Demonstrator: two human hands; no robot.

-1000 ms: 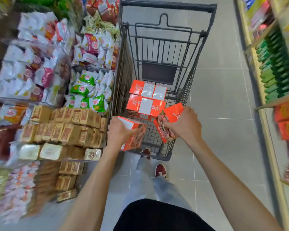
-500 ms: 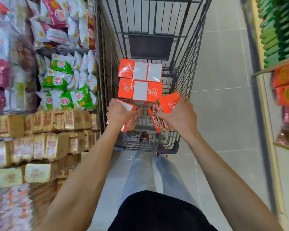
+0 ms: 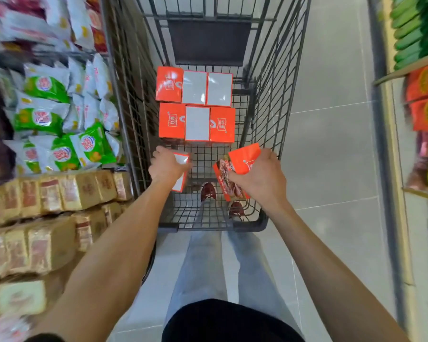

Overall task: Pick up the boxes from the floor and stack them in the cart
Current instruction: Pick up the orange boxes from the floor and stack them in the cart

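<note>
The left hand (image 3: 167,166) curls over a small orange-and-white cardboard box (image 3: 181,158), while the right hand (image 3: 260,176) grips an orange cardboard box printed with a food picture (image 3: 244,157), tilted on edge. Both are held inside the dark wire cart (image 3: 269,95), and just beyond the hands two rows of matching orange-and-white boxes (image 3: 197,106) lie packed side by side

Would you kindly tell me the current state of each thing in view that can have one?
left hand, grips the left box inside the cart.
left box, held, not yet stacked.
right hand, grips the right box.
right box, held tilted, not yet stacked.
stacked boxes, lying flat in two rows of three.
cart, partly loaded.
</note>
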